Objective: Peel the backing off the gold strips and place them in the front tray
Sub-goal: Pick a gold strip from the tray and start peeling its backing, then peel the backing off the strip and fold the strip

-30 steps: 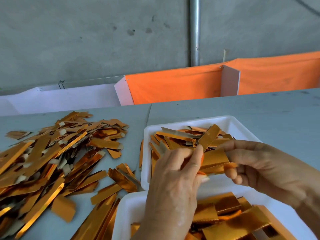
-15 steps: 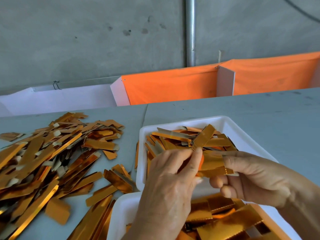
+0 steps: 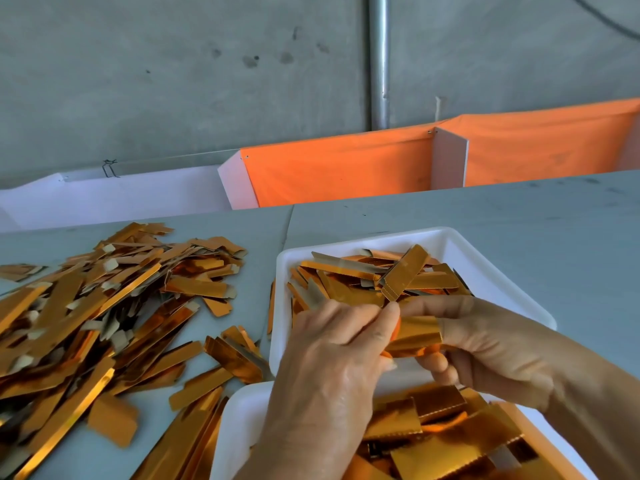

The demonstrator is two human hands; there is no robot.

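Both hands are working just above the near rim of the front tray (image 3: 533,299), the left hand (image 3: 332,368) at nine o'clock pinching an edge of the gold strip (image 3: 417,336) while the right hand (image 3: 491,351) at three o'clock is pinching its body; the backing would best be drawn off slowly, flat along the foil.

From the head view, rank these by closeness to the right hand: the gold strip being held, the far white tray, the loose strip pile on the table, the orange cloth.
1. gold strip: held in the right hand.
2. far white tray: just beyond the hand.
3. loose strip pile: across the table, left.
4. orange cloth: behind the table.
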